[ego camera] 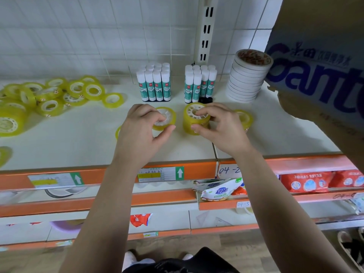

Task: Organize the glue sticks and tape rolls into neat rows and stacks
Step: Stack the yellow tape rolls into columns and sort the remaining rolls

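I stand at a white shelf (78, 138). Behind it, at 12 o'clock, is a white tile wall (78, 26) with a metal post (206, 30) full of slots. A big brown box (319, 56) with blue letters sits at 2 o'clock. Something small and black (205, 99) lies near the middle. The shelf's front edge is an orange strip (197, 170) with a green arrow label (160, 174). At 4 o'clock, lower down, are a white and green bag (218, 191) and red packs (307, 182). White shoes (130, 257) on a wood floor (236, 253) show at 6 o'clock.

Facing a white tiled wall (78, 36) and slotted post (206, 26), looking down orange-edged shelves (197, 170) to a wooden floor (236, 251).
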Action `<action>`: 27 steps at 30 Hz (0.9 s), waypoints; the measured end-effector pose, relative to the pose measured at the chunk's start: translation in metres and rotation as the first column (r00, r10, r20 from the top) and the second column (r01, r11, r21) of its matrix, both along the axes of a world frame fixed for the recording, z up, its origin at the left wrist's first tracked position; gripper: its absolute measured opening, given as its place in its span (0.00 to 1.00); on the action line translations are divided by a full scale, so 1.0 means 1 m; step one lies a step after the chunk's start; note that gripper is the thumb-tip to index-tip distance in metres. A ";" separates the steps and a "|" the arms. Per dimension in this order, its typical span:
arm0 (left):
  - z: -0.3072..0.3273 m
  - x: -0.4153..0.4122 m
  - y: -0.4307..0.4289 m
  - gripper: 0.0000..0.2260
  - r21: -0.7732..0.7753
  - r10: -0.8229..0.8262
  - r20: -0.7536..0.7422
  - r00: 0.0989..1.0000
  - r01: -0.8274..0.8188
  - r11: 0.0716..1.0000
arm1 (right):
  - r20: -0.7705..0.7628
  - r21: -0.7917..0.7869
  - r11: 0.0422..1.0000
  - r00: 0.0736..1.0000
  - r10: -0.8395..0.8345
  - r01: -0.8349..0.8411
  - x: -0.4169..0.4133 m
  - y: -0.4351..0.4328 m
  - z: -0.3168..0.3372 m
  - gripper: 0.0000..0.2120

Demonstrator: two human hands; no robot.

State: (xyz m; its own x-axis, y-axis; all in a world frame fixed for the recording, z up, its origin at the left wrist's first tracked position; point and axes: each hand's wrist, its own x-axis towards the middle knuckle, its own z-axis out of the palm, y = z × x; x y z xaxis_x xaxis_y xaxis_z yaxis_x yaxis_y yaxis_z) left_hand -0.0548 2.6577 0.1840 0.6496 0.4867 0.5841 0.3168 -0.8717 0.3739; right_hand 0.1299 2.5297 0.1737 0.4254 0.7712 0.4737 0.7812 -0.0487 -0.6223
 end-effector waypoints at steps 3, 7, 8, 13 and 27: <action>0.000 0.001 -0.002 0.18 -0.004 -0.009 0.014 1.000 0.009 1.000 | -0.020 -0.004 1.000 1.000 0.009 -0.009 0.001 0.001 -0.001 0.16; 0.000 0.003 -0.004 0.17 -0.002 -0.020 0.029 0.999 0.020 1.000 | -0.046 -0.011 1.000 0.999 0.014 -0.015 0.001 0.000 -0.002 0.16; 0.000 0.004 -0.004 0.17 0.000 -0.020 0.030 0.999 0.020 1.000 | -0.051 -0.007 1.000 0.999 0.020 -0.020 0.000 -0.001 -0.002 0.16; -0.002 0.003 -0.005 0.17 0.006 -0.021 0.029 0.999 0.021 1.000 | -0.020 0.025 0.999 0.999 0.043 -0.042 -0.001 -0.002 0.000 0.12; -0.002 0.001 -0.008 0.18 -0.007 -0.016 0.025 1.000 0.017 1.000 | 0.051 -0.011 1.000 0.998 0.027 -0.026 -0.003 -0.002 -0.002 0.19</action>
State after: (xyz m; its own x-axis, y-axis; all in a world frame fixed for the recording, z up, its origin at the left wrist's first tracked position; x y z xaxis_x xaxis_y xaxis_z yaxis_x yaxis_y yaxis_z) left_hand -0.0541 2.6501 0.1819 0.6429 0.4803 0.5966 0.2928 -0.8739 0.3880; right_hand 0.1270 2.5276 0.1717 0.3803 0.7867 0.4862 0.8129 -0.0337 -0.5814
